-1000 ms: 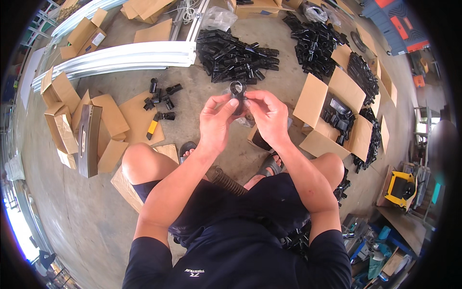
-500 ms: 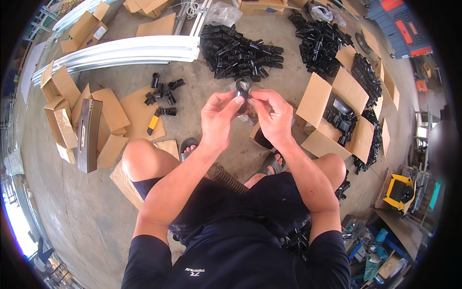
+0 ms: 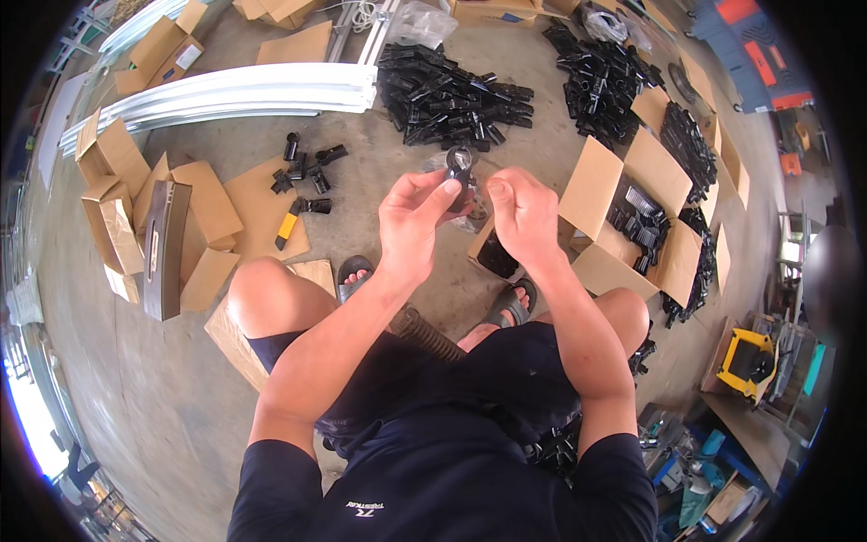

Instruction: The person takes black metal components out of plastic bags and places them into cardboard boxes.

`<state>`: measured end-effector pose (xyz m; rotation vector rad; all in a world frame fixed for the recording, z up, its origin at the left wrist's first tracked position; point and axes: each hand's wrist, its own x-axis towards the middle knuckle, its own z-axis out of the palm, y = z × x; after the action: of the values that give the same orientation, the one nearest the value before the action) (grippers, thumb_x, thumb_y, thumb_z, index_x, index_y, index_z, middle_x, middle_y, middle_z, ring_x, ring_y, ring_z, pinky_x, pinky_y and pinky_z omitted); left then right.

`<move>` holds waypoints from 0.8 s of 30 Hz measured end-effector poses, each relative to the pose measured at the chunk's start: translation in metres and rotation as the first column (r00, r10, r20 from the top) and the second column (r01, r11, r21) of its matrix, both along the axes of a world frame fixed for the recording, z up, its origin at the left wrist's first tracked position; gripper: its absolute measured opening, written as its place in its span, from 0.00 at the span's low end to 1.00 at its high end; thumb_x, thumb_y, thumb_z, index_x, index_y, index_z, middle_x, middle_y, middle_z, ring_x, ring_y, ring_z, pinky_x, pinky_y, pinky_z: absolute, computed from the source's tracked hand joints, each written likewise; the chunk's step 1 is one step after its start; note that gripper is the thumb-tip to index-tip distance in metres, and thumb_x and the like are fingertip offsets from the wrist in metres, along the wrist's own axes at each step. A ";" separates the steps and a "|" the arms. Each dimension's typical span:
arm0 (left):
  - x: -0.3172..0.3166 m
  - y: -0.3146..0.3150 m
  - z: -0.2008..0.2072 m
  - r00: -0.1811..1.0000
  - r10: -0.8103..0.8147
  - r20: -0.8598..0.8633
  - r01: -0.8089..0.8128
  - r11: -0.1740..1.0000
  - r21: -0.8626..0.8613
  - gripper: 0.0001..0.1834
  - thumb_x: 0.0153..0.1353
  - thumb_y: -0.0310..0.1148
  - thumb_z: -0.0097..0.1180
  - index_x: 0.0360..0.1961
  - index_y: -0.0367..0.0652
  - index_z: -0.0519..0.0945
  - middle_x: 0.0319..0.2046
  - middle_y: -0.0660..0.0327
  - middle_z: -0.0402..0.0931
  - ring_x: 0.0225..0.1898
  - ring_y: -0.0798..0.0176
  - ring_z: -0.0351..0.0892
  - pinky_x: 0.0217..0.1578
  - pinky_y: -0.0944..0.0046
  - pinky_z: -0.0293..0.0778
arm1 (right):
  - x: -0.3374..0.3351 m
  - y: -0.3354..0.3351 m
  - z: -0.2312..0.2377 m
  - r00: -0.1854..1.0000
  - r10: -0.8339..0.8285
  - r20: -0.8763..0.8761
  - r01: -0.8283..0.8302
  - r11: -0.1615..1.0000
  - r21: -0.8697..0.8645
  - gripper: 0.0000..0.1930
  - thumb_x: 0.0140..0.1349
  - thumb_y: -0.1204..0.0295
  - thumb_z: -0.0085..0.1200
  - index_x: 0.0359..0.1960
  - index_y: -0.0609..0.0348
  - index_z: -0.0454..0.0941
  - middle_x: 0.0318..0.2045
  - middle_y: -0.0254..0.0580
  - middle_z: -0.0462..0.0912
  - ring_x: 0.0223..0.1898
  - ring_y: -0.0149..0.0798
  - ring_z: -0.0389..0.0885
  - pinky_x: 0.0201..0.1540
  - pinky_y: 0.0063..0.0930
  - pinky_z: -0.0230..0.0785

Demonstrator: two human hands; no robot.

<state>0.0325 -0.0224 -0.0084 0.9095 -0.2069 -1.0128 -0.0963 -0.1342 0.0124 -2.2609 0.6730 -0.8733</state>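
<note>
Between the thumb and fingers of my left hand (image 3: 414,212) is a black tube fitting (image 3: 459,172) with a round open ring at its top end. My right hand (image 3: 526,215) is just right of it, apart from the fitting. Its fingers are curled in with the thumb against them, and whatever they hold, if anything, is too small to make out. Beyond my hands a large pile of black fittings (image 3: 452,98) lies on the floor. Below my right hand stands a small open carton (image 3: 483,253) with dark contents, partly hidden by the wrist.
At right, an open cardboard box (image 3: 591,185) holds black parts, with more heaps (image 3: 601,90) behind it. Several loose fittings (image 3: 316,181) and a yellow-handled tool (image 3: 288,226) lie on flat cardboard at left. Long white metal profiles (image 3: 226,95) and empty cartons (image 3: 117,217) are farther left.
My right hand has come away from the fitting toward the right, and its fingers have curled in. My left hand keeps holding the fitting in nearly the same place.
</note>
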 end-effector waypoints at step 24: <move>-0.005 0.002 -0.006 0.999 -0.025 -0.037 0.023 0.998 -0.050 0.05 0.70 0.22 0.59 0.45 0.40 0.81 0.43 0.58 0.86 0.43 0.64 0.87 0.46 0.53 0.87 | -0.005 -0.003 0.001 0.994 0.011 -0.109 -0.038 0.966 -0.254 0.11 0.66 0.65 0.62 0.37 0.56 0.75 0.25 0.39 0.80 0.25 0.48 0.82 0.25 0.39 0.71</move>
<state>0.0277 -0.0205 -0.0143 0.8438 -0.2105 -1.0418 -0.1014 -0.1370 0.0136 -2.5564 0.6070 -0.8743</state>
